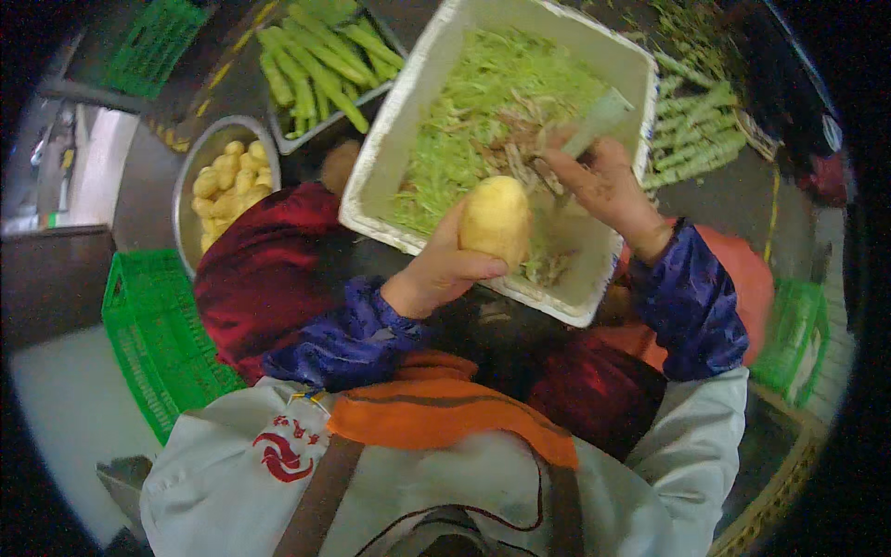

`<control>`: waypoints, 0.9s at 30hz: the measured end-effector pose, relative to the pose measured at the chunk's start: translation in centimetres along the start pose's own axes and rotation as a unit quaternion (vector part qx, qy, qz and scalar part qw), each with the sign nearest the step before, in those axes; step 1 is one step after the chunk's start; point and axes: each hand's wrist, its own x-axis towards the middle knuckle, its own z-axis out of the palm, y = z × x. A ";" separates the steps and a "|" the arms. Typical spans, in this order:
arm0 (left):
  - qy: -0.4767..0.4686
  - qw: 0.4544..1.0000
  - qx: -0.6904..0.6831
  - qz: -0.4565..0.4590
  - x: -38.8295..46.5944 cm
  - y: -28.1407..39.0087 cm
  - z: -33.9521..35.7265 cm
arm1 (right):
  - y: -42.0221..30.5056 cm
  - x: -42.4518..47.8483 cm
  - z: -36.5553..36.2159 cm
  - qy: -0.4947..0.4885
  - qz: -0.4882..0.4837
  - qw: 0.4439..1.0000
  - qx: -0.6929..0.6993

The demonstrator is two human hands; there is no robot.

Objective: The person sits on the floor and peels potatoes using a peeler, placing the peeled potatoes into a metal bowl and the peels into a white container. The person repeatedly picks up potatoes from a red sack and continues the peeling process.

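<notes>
My left hand (pixel 438 261) grips a peeled yellow potato (pixel 495 219) near the close rim of a white foam box (pixel 376 160). My right hand (pixel 602 184) is closed around a pale green, flat hand tool (pixel 600 122), apparently a peeler. Blur hides its working end, so its exact kind is unclear. This hand is over the right part of the box, a little apart from the potato. Light green vegetable peelings (pixel 480 83) cover the box floor, with brown potato peels (pixel 518 139) heaped on them below the hands.
A steel bowl (pixel 179 202) of peeled potatoes stands on the left. Behind it, a metal tray (pixel 285 143) holds peeled green stalks (pixel 313 63). Unpeeled stalks (pixel 699 132) lie right of the box. Green plastic crates (pixel 156 334) and a pinkish-red object (pixel 738 278) flank me.
</notes>
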 end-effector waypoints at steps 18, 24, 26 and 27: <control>0.205 0.875 -0.030 0.438 -14.9 26.9 -3.1 | -4.5 -6.4 4.4 -0.171 -0.035 0.983 -0.050; 0.426 0.780 -0.158 0.430 -19.5 28.5 -14.3 | -3.3 -8.2 4.8 -0.197 -0.089 0.959 -0.182; 0.467 0.777 -0.202 0.372 -20.4 26.7 -19.6 | -1.6 -9.5 4.7 -0.157 -0.135 0.966 -0.154; 0.473 0.782 -0.180 0.365 -21.1 25.1 -22.4 | -1.8 -9.4 5.0 -0.164 -0.104 0.974 -0.117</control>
